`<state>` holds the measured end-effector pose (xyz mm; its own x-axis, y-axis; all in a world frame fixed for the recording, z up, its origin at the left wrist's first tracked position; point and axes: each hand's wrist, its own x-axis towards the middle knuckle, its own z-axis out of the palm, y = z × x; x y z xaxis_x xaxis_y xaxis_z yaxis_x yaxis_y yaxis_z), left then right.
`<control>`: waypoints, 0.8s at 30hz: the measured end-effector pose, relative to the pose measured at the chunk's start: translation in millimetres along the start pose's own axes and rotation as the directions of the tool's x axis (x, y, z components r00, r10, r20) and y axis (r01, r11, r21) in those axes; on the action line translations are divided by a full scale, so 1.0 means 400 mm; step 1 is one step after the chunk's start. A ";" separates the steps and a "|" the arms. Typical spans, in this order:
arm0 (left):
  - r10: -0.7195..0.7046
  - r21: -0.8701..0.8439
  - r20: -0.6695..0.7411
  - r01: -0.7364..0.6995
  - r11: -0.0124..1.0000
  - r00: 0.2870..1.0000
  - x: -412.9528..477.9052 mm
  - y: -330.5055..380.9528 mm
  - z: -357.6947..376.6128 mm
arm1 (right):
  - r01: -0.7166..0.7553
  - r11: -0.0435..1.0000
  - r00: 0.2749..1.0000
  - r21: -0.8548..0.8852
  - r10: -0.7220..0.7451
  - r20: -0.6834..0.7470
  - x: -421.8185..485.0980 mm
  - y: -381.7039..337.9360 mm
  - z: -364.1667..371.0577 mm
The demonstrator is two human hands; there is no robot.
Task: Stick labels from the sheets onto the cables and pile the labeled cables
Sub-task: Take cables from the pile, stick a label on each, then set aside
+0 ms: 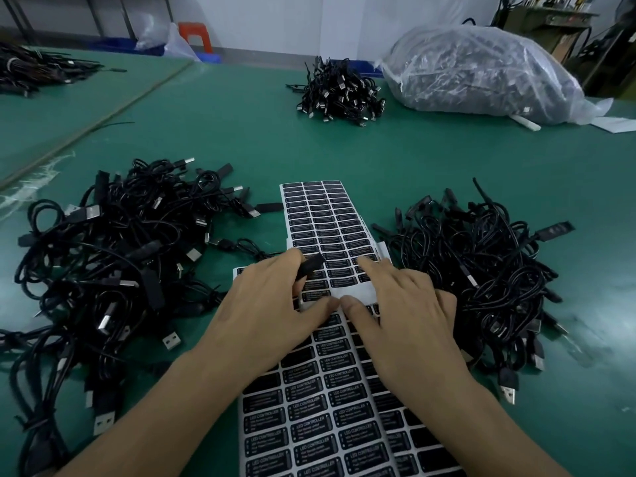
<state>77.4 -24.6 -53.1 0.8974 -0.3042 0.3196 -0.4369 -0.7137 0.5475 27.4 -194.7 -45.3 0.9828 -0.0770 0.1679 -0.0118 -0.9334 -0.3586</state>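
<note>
The left hand (265, 304) grips the black rectangular block (312, 264) of one cable, with its fingers curled round the block, directly above the upper label sheet (327, 218). The right hand (402, 315) lies just beside the left, fingers straight and slightly spread, with the fingertips (366, 265) pressed on the same sheet. The two thumbs meet tip to tip at a white strip of bare backing (358, 290); whether a label is pinched there cannot be told. A lower label sheet (320, 407), printed "LED CONTROLLER", runs from under both hands to the near edge of the view, and further sheets overlap it on the right. The sheets lie flat on the green table (344, 149) between two loose heaps, the left cable pile (113, 256) and the right cable pile (481, 270). Each heap reaches close to the sheet edges. A smaller far cable pile (340, 91) sits well apart toward the back of the table. To the right of that pile lies a clear plastic bag (481, 70) filled with dark cables. Another dark heap (31, 67) rests on the adjoining table at far left.
</note>
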 end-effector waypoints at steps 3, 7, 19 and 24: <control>0.010 -0.037 -0.002 -0.010 0.999 1.000 0.000 0.000 -0.006 | 0.053 0.997 0.998 0.047 -0.052 -0.027 -0.001 0.004 0.003; 0.028 -0.079 0.015 -0.026 0.997 1.000 -0.003 0.000 -0.011 | 0.091 0.958 0.994 0.273 -0.070 -0.085 0.002 0.002 0.001; -0.002 -0.122 0.044 0.007 0.992 0.999 -0.005 -0.002 -0.013 | -0.006 0.788 1.000 0.616 0.002 0.008 0.007 0.018 -0.010; -0.002 -0.138 0.013 0.004 0.990 1.000 -0.009 0.006 -0.021 | 0.052 0.783 0.998 0.620 -0.027 -0.049 0.009 0.024 -0.007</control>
<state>72.7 -20.1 -46.4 0.8990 -0.3111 0.3083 -0.4379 -0.6210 0.6501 30.1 -205.0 -45.5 0.9725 -0.0691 0.2224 0.1557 -0.5173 -0.8415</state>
